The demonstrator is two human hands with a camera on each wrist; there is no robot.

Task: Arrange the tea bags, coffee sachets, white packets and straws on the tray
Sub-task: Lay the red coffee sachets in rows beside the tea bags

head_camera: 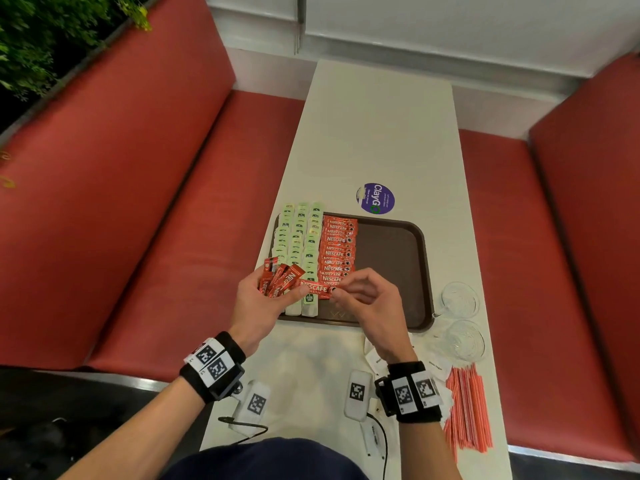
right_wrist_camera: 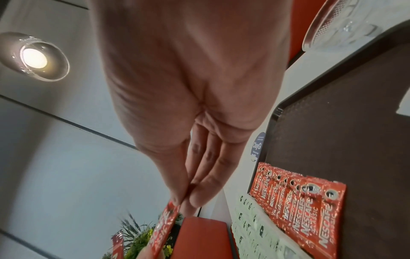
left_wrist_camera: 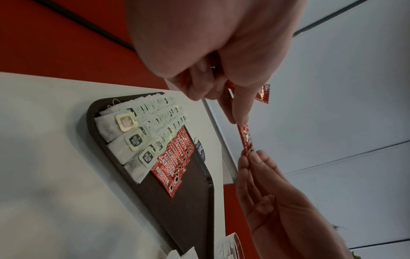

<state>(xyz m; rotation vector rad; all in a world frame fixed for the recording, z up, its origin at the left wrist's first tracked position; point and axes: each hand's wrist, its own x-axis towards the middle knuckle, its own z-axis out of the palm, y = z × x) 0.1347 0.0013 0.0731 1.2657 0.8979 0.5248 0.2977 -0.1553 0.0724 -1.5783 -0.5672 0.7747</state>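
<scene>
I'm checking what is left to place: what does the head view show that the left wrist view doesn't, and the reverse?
Only the head view shows the orange straws and white packets off the tray on the table's right, beside two glass cups, and the fan of sachets in the left hand.

Only the left wrist view shows the nearest tea bag tags up close.

Both show the tray, its tea bag and sachet rows, and the single sachet that the right hand pinches.
</scene>
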